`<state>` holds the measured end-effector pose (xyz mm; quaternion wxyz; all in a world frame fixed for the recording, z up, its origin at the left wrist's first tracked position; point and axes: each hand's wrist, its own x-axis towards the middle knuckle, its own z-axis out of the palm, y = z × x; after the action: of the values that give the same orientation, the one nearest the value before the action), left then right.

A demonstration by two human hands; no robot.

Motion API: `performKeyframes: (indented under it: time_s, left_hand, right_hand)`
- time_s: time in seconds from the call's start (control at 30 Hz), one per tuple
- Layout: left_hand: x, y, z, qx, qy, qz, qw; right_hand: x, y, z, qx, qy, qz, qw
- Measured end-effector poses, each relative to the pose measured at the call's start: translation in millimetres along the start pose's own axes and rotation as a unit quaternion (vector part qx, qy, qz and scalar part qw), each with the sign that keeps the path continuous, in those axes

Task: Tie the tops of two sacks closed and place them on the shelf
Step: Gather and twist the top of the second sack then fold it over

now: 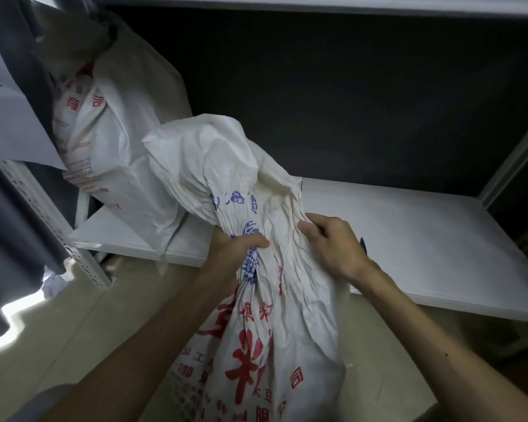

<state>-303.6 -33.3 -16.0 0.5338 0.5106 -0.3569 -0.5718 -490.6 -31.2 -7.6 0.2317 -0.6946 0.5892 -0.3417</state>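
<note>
A white woven sack (272, 339) with red and blue print stands on the floor in front of me. Its top is gathered into a twisted neck. My left hand (233, 249) is clenched around that neck from the left. My right hand (333, 246) grips the bunched cloth on the right side. The loose mouth of the sack (201, 153) flops up and away above my hands. A second white sack (116, 141) with red print stands on the white shelf board (409, 239) at the far left, its top bunched in shadow.
The shelf has grey perforated uprights (43, 214) on the left and a post (512, 159) at the right. Another board (287, 1) runs overhead. A sheet of paper (9, 117) hangs at the left. The floor (73, 330) is beige.
</note>
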Motion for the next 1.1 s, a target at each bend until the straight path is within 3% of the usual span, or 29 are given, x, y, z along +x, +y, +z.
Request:
performKeyframes:
  time_s: [0.1,0.17,0.2,0.3,0.4,0.47,0.53,0.63,0.73,0.8,0.93,1.1]
  left_hand:
    - [-2,-1,4,-0.005,-0.022,-0.008,1.0]
    - [-5,-1,5,-0.018,-0.039,-0.011,0.999]
    - [-7,0,6,-0.029,-0.05,-0.01,0.998]
    - [-12,3,8,-0.068,-0.069,0.005,0.995]
    - [-13,4,9,-0.086,-0.04,0.012,0.995]
    - [-12,3,8,-0.079,-0.024,0.011,0.997]
    - [-12,3,9,-0.073,-0.025,0.009,0.997]
    - [-12,2,8,-0.071,-0.027,0.011,0.997]
    - [-11,2,8,-0.071,-0.026,0.003,0.997]
    - [-10,3,8,-0.079,-0.031,0.001,0.996]
    - [-9,7,6,-0.08,-0.037,0.021,0.996]
    - [-13,8,6,-0.073,-0.057,0.005,0.996]
  right_hand:
    - [-3,-3,10,-0.246,0.048,-0.046,0.967]
    - [-3,-4,27,-0.312,0.046,-0.035,0.948]
    - [-3,-5,32,-0.292,0.046,-0.048,0.954]
    - [-7,-17,28,-0.099,0.035,-0.091,0.99]
    - [-6,-25,22,0.118,-0.031,0.025,0.992]
    - [-5,-28,19,0.34,-0.054,0.124,0.93]
    - [-3,-26,16,0.431,-0.058,0.165,0.885]
    - [1,-17,15,0.37,-0.047,0.161,0.914]
    - [3,-16,14,0.204,-0.032,0.084,0.975]
    - [4,-17,13,0.114,0.027,0.049,0.992]
    - [0,-18,14,0.009,0.166,0.013,0.986]
    - [-5,-18,25,-0.107,0.205,-0.083,0.969]
